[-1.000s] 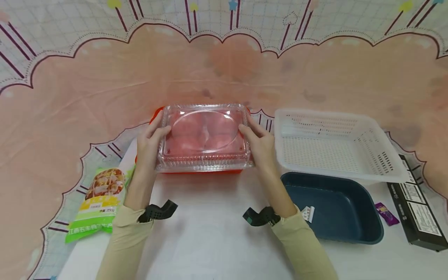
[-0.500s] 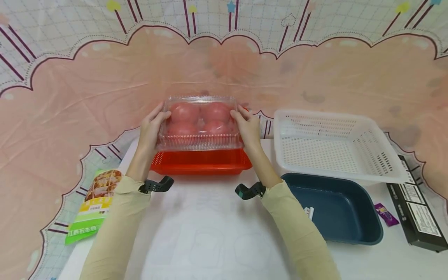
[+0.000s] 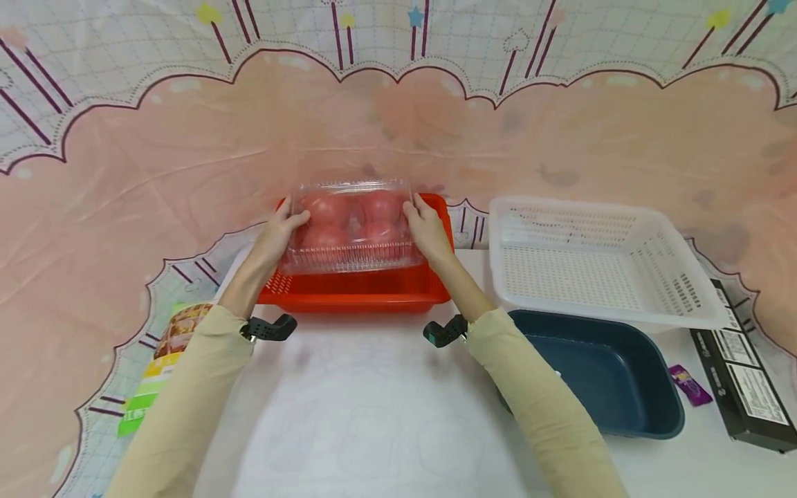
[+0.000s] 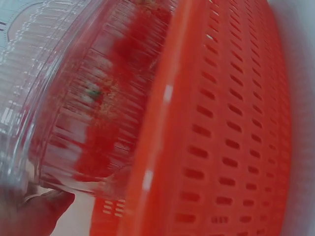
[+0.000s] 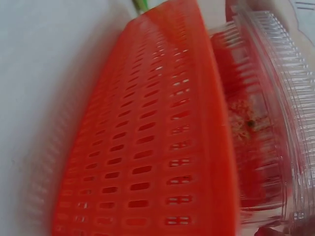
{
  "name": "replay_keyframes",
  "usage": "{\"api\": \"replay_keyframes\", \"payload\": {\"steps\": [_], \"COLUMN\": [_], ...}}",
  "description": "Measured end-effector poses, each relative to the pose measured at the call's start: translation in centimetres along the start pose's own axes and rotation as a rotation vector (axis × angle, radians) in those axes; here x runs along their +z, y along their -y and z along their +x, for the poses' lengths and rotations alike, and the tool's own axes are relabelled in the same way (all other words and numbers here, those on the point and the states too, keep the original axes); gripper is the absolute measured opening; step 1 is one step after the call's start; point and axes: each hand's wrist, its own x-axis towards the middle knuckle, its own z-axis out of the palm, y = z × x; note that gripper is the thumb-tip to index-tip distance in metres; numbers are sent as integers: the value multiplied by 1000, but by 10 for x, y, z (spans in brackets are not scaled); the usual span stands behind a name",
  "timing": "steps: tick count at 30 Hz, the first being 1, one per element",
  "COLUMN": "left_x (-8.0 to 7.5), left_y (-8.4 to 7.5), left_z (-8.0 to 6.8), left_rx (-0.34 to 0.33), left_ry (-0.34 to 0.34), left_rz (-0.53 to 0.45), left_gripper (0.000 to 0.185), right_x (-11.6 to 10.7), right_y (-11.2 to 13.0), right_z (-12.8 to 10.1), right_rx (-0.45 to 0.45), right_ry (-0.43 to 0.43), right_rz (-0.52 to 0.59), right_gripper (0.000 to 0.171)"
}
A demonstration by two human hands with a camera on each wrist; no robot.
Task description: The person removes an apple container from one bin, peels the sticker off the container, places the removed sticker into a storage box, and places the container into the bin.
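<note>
Head view: clear box [image 3: 352,228] of tomatoes [image 3: 328,207] gripped at both ends by left hand [image 3: 278,232] and right hand [image 3: 426,229], inside red basket [image 3: 355,290].
Left wrist: box wall beside basket rim.
Right wrist: same, mirrored.

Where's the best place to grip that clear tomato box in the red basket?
Take the clear box by its two short end walls, coming in from left and right, as the left hand and right hand do now. The domed lid looks thin and the red basket blocks the long sides low down.
</note>
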Motion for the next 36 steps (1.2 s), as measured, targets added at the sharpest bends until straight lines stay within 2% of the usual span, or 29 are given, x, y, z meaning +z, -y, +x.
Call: {"api": "replay_keyframes", "payload": {"steps": [6, 11, 17, 21, 25, 31, 36], "left_x": [-1, -2, -3, -1, 2, 3, 2], "left_y": [7, 15, 30, 39, 44, 48, 50], "left_z": [3, 8, 15, 18, 19, 20, 19], "left_rx": [0, -36, -75, -58, -39, -100, -144], "left_ry": [10, 23, 73, 104, 121, 162, 202], "left_rz": [42, 135, 228, 254, 267, 327, 386], "left_gripper": [70, 71, 71, 68, 65, 68, 70], "right_x": [7, 12, 19, 22, 24, 24, 25], "right_y": [-8, -19, -30, -36, -38, -40, -44], "right_z": [3, 4, 6, 8, 8, 6, 8], "right_rx": [23, 61, 61, 68, 122, 198, 163], "right_ry": [46, 75, 60, 63, 105, 176, 199], "right_rz": [-60, -52, -91, -113, -103, -89, -137], "right_gripper": [60, 63, 61, 60, 60, 59, 58]}}
